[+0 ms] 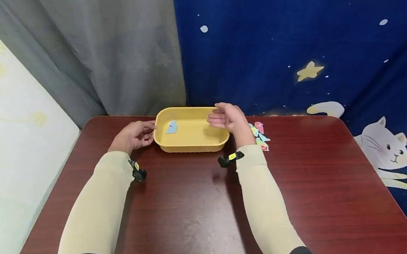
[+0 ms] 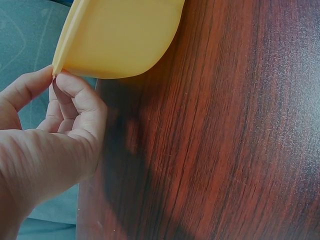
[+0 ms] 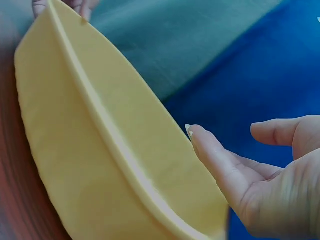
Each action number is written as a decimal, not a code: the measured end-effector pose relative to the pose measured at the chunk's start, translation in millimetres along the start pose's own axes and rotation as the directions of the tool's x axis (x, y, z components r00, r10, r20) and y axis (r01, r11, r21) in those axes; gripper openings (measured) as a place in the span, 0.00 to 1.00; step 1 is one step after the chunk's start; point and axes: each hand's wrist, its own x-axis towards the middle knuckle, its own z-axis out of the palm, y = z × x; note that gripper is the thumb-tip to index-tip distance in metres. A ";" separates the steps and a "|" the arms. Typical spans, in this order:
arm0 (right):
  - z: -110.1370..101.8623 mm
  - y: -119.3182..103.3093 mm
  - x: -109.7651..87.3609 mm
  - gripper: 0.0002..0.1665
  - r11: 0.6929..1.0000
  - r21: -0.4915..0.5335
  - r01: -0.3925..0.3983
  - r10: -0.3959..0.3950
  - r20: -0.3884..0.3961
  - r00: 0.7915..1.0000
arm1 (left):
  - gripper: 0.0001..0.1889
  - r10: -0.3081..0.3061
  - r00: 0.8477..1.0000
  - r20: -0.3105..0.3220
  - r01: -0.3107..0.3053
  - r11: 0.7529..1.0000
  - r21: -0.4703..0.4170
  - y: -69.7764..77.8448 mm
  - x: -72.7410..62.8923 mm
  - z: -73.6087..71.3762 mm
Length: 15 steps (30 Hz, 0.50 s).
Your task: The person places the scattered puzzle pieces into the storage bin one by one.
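In the yellow basin (image 1: 194, 133), at the far edge of the red-brown table (image 1: 181, 206), one light-blue scrap (image 1: 172, 128) toward the left end. With the left hand (image 1: 134, 136), pinches the basin's rim there between thumb and fingers; with the right hand (image 1: 229, 117), holds released, nearly straight fingers over the right end. Right of that hand, coloured scraps (image 1: 261, 137) on the table. Beyond, grey curtain (image 1: 133, 48) and blue curtain (image 1: 272, 34).

Plain yellow on the tray (image 1: 194, 132), pale blue on the flat piece (image 1: 171, 127) inside; pink, yellow and light blue across the loose scraps (image 1: 263, 138). Dark reddish-brown with streaked grain for the table (image 1: 182, 211), cream for the sleeves (image 1: 90, 211), grey for one curtain (image 1: 131, 68), deep blue with yellow stars (image 1: 309, 71) for the other curtain (image 1: 248, 57).
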 end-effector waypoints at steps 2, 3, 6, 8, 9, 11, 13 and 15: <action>-7.5 -2.3 -2.0 0.28 1.000 0.010 0.008 -0.008 -0.013 1.000 | 0.26 -0.003 1.000 0.001 0.003 1.000 -0.004 -0.3 -0.6 0.2; -11.1 -3.5 -3.1 0.28 1.000 0.009 0.013 -0.013 -0.021 1.000 | 0.26 -0.003 1.000 -0.003 0.003 1.000 -0.008 -0.5 -0.7 0.3; -22.8 -6.6 -5.2 0.29 1.000 0.006 0.023 -0.023 -0.039 0.999 | 0.27 -0.005 1.000 0.004 0.005 1.000 -0.014 -0.5 -0.5 0.2; -30.7 -8.7 -6.7 0.29 1.000 0.011 0.023 -0.022 -0.056 0.998 | 0.27 -0.003 1.000 0.002 0.003 1.000 -0.012 -0.4 -0.3 0.5; -34.7 -9.8 -7.5 0.30 1.000 0.013 0.023 -0.022 -0.059 0.998 | 0.27 -0.002 1.000 0.005 0.002 1.000 -0.009 -0.3 0.0 0.5; -43.0 -11.5 -8.9 0.30 0.999 0.024 0.022 -0.020 -0.070 0.997 | 0.27 -0.001 1.000 0.009 0.001 1.000 0.001 -0.1 0.2 0.7; -51.2 -12.9 -11.1 0.30 0.999 0.034 0.023 -0.020 -0.081 0.997 | 0.27 0.001 1.000 0.003 -0.001 1.000 0.000 0.0 0.6 0.8; -59.8 -13.8 -13.7 0.31 0.999 0.043 0.031 -0.027 -0.092 0.995 | 0.25 0.005 1.000 0.004 -0.005 1.000 -0.002 0.2 1.4 0.5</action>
